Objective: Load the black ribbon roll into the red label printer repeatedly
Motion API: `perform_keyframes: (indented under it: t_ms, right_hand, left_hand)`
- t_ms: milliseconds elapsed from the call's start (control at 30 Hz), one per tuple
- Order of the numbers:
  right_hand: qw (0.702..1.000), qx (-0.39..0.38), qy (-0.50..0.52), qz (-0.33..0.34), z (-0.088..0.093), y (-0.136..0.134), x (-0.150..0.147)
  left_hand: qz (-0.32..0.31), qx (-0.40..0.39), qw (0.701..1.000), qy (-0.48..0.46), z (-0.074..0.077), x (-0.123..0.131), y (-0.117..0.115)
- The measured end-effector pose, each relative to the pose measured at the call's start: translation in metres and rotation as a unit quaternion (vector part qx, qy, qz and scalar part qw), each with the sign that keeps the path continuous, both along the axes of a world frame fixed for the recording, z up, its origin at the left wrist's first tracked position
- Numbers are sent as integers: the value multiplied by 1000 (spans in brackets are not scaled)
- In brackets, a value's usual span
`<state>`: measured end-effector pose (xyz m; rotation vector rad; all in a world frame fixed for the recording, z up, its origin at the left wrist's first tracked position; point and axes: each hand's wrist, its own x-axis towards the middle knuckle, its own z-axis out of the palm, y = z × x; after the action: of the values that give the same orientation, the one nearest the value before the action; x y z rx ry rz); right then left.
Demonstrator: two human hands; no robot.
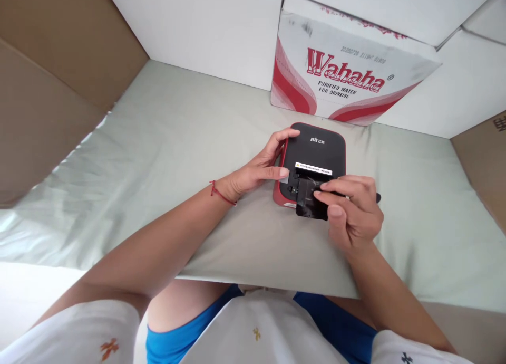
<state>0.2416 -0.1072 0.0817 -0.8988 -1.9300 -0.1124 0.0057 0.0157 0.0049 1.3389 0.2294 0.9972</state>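
Easy on that black flap (pixel 305 198)!
Your left hand (pixel 269 161) has its grip around the red-and-black box (pixel 316 150) on the cloth (pixel 158 121); your right hand (pixel 358 208) touches the flap, pinching or not, can't tell. Pushing hard could snap it.

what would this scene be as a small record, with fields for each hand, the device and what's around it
device: black top, red sides, lying flat
label: white strip across the top
near end: black flap-like part jutting past the edge
left hand: at the device's left edge, thumb on top
right hand: fingertips at the flap-like part; any grip unclear
left wrist: red cord
surface: pale green cloth
behind: white and red Wahaha carton
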Motion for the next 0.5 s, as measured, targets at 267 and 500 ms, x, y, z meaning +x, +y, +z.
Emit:
perform_keyframes:
  t_ms: [267,500]
  right_hand:
    - [1000,-17,-5,-3,2,-3,-1]
    - [1000,-21,4,-1,5,-3,-5]
  left_hand:
    - [6,-6,999,35,6,-5,2]
    - [8,17,997,69,6,-9,2]
